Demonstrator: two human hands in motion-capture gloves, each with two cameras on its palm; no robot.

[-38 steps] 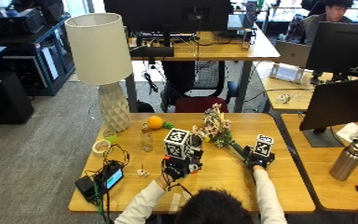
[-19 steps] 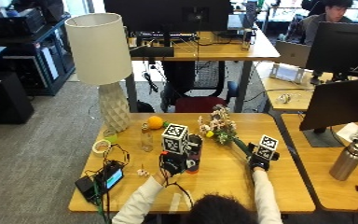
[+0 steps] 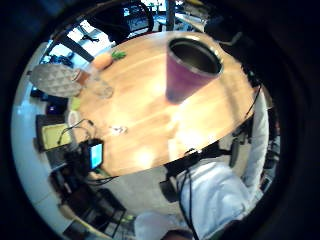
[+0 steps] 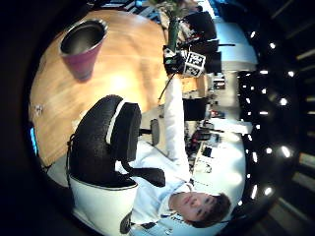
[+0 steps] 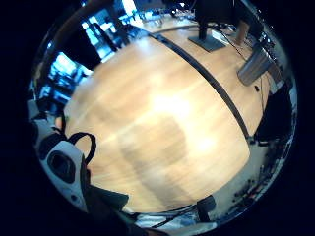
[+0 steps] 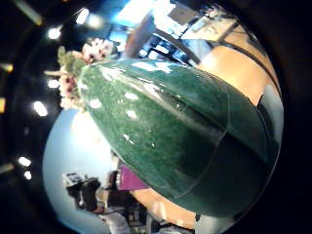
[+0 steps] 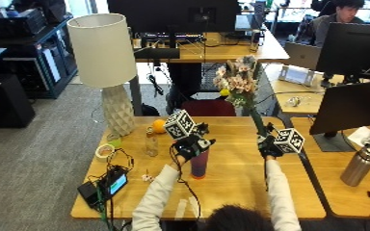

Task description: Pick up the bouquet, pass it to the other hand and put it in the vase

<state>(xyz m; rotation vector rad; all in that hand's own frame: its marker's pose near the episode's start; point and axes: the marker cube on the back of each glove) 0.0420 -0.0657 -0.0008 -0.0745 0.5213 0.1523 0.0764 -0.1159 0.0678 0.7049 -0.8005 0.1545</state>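
Note:
My right hand [image 7: 270,144] grips the green-wrapped stem [image 7: 257,122] of the bouquet and holds it upright above the table. Its pink and cream flowers [image 7: 236,82] stand high over the desk behind. In the right thumb side palm view the green wrap [image 6: 180,141] fills the picture, with the flowers [image 6: 83,63] beyond it. The purple vase [image 7: 199,166] with a metal rim stands on the wooden table [image 7: 236,192]. My left hand [image 7: 191,144] hovers just above it, fingers spread and holding nothing. The vase [image 3: 190,67] looks empty from above.
A tall lamp [image 7: 105,62] stands at the table's far left corner, with an orange [image 7: 159,126], a small glass bottle [image 7: 150,143] and a tape roll [image 7: 104,151] near it. A black device [image 7: 105,185] lies front left. A monitor [image 7: 355,108] and a steel bottle [image 7: 357,166] stand at the right.
My right hand has lifted the bouquet from leaning low beside the left hand to standing upright and higher. The left hand has stayed over the vase.

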